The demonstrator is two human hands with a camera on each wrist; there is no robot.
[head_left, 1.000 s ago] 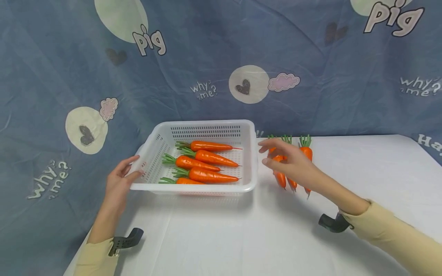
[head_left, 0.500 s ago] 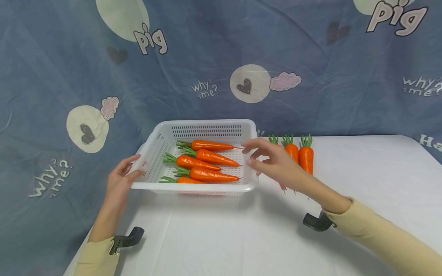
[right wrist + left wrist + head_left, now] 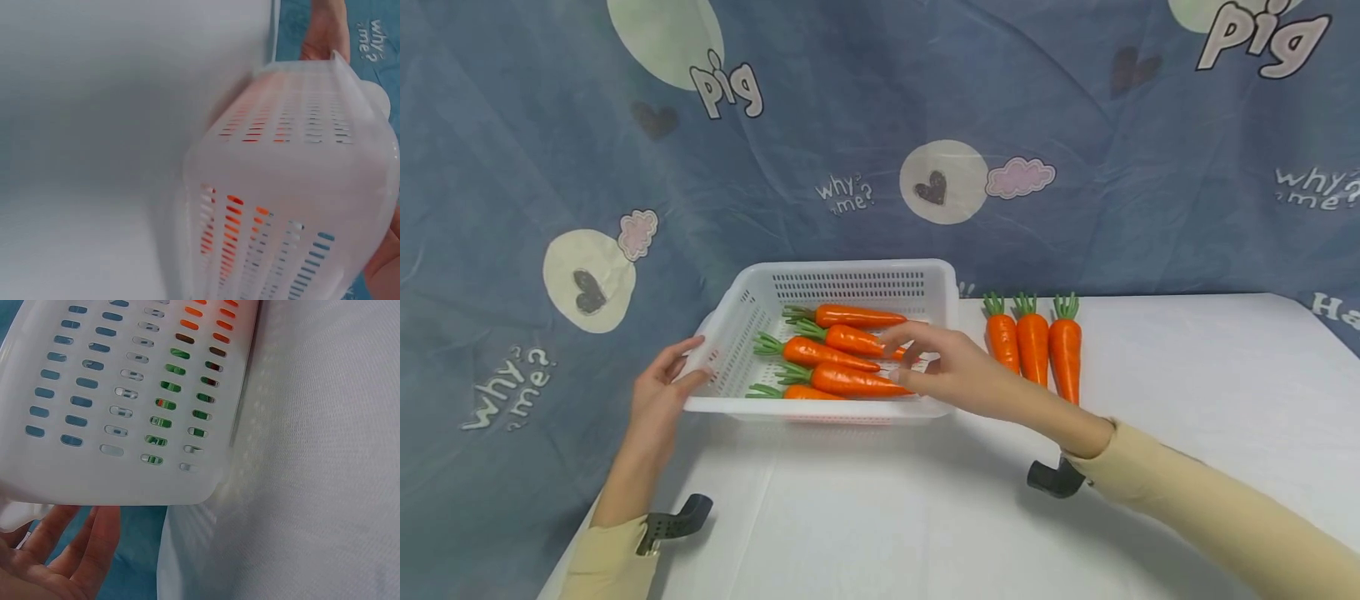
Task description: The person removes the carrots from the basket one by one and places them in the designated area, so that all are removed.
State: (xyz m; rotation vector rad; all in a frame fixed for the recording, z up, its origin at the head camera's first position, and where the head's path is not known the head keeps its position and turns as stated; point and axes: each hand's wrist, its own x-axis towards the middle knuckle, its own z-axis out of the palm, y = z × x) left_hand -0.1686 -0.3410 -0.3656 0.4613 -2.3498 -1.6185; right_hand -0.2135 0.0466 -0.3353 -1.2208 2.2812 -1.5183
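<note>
A white slotted plastic basket (image 3: pixel 820 407) holds several orange carrots (image 3: pixel 842 380) with green stem tops, lying roughly side by side. At its left end my left hand (image 3: pixel 655 404) grips the rim, thumb on top; the left wrist view shows fingers (image 3: pixel 100 540) beneath the rim. My right hand (image 3: pixel 955 371) hovers over the basket's right side with loosely bent fingers and nothing between them. It overlaps the tapered ends of the middle carrots in the head view. Only part of the right hand (image 3: pixel 385 262) shows beyond the basket in the right wrist view.
Three more carrots (image 3: pixel 1033 343) lie side by side on the white-covered table (image 3: pixel 1187 375), right of the basket, stems toward the back. A blue printed curtain (image 3: pixel 820 100) hangs behind the table. Dark wrist mounts (image 3: pixel 679 522) sit at both sleeves.
My right hand has moved left, from over the three table carrots to above the basket's right side, uncovering those carrots. The left hand and the basket have stayed in place.
</note>
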